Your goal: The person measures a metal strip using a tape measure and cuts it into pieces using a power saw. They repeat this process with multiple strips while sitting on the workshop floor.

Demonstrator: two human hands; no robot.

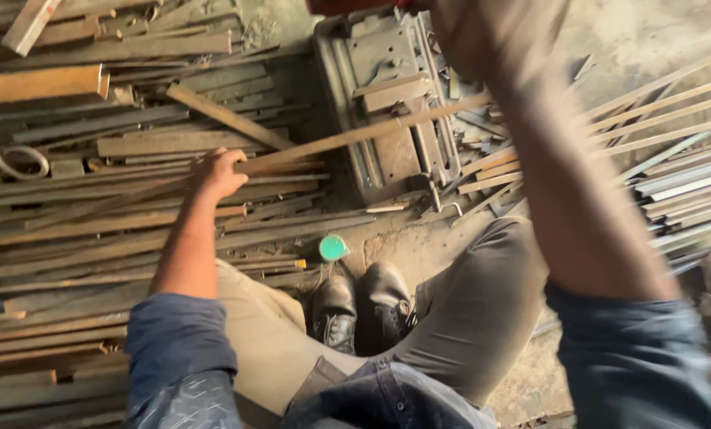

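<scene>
One long flat metal strip point(355, 135) runs from frame centre-left up toward the upper middle, its far end lying across a grey metal machine base point(387, 103) so the base props it. The left hand point(218, 173) has its grip closed round the near end, above the piled rusty bars point(93, 230) at left. The right hand is out of frame past the raised forearm point(562, 175); a green cap point(333, 248) lies by black shoes point(363, 306).
</scene>
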